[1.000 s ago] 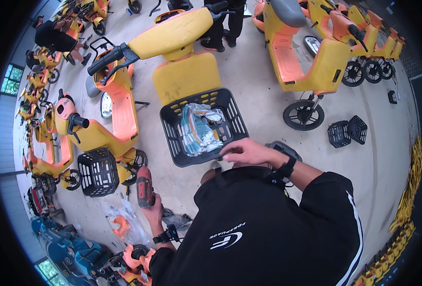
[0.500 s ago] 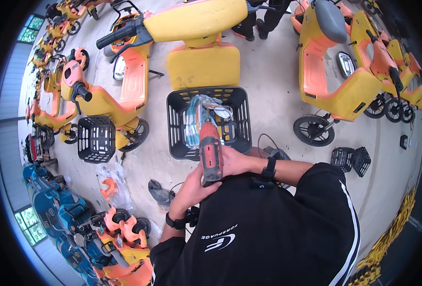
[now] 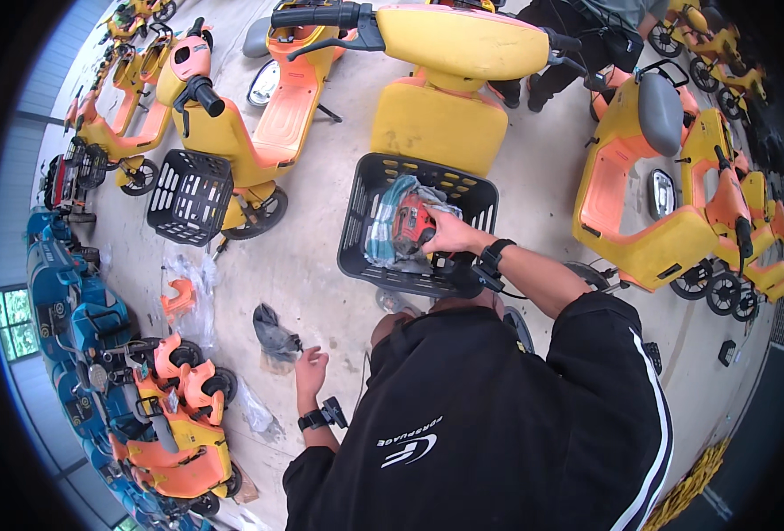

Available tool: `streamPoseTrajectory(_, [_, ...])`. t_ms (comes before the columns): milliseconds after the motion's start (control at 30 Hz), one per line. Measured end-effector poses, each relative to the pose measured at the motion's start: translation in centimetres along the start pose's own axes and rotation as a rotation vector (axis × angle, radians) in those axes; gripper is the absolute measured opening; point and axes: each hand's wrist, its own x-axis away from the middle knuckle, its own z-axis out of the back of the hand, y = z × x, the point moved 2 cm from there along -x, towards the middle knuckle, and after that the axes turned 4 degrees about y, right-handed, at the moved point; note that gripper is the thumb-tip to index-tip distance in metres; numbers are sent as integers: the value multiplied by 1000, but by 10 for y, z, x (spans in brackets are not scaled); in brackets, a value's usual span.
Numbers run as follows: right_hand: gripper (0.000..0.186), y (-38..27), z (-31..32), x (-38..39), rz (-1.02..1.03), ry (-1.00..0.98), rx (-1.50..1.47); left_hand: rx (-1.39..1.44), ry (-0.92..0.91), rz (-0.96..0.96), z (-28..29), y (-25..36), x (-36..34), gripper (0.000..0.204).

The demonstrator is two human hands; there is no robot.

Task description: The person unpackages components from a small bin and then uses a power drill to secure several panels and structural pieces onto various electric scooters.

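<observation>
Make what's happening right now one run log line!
right hand: holds red power drill over plastic-wrapped bundle in black basket | left hand: loosely curled, apparently empty | basket: at yellow scooter's front

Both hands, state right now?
Left hand: looks empty, fingers loosely curled, partly open.
Right hand: closed on the red power tool, over the black basket.

Right hand (image 3: 449, 232) reaches forward, gripping; left hand (image 3: 311, 367) hovers, loosely curled.

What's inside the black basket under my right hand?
A teal-and-white bundle, with a red power drill over it in your right hand. Whatever lies directly beneath them is covered.
</observation>
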Motion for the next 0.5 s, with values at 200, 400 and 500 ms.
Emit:
streamPoseTrajectory(200, [68, -19, -38, -13, -124, -268, -363, 465, -46, 493, -21, -89, 55, 37])
streamPoseTrajectory(400, [77, -39, -42, 12, -132, -517, -375, 491, -25, 569, -27, -113, 67, 37])
streamPoseTrajectory(500, [71, -40, -43, 28, -119, -483, -346, 536, -63, 654, -25, -113, 57, 34])
